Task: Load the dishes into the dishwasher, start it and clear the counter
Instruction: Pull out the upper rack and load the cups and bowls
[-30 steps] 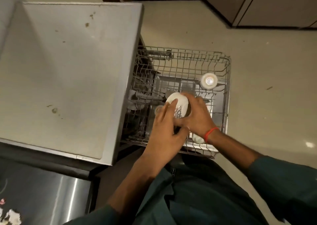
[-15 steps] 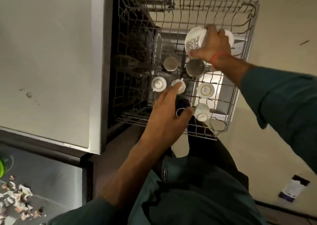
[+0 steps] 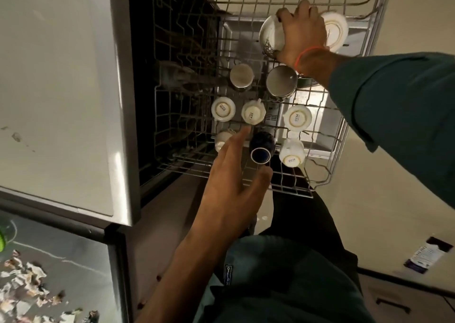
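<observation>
Two hands: both over the pulled-out rack [image 3: 354, 135].
Right hand [image 3: 304, 30]: fingers curled over a white bowl [image 3: 269, 35] at the rack's far end, gripping it just beside a white dish [image 3: 336, 30].
Left hand [image 3: 234, 175]: fingers straight and spread, holding nothing, one fingertip near an upturned white cup [image 3: 253, 112].
Rack load: four more white cups bottoms-up, two steel cups [image 3: 242, 75] behind them, a dark blue cup [image 3: 261, 147] lying on its side at the near edge.
Dishwasher top [image 3: 56, 88]: pale, stained, left of the rack.
Floor: a small packet [image 3: 428, 257] at right.
</observation>
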Demonstrator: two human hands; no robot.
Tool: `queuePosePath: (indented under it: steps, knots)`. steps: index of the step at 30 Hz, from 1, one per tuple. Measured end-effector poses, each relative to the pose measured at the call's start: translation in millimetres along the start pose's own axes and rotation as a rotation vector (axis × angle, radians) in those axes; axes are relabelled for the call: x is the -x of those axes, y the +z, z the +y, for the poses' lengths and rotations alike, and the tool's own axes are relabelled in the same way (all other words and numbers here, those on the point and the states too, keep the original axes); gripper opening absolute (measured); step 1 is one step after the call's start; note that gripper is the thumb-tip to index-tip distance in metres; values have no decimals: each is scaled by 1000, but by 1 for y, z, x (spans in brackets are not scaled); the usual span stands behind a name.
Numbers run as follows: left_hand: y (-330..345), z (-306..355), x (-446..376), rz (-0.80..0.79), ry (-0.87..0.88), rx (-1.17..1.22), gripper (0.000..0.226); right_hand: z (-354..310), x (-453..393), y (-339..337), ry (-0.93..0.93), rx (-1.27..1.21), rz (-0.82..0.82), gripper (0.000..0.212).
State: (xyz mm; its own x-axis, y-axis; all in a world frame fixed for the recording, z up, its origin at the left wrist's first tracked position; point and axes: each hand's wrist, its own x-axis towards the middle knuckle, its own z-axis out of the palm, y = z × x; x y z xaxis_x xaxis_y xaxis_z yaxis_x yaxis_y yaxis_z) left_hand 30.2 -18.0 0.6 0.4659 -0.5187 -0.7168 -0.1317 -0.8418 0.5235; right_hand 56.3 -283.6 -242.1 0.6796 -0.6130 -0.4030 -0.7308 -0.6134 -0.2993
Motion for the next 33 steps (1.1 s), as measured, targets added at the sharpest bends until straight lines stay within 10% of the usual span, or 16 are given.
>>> queuePosePath:
  steps: [17, 33]
  knots:
    - [-27, 15, 14, 71, 112, 66, 67, -31, 98, -26, 120, -776, 179, 58]
    - [-100, -66, 62, 196, 307, 232, 70, -168, 254, -86, -105, -871, 268, 52]
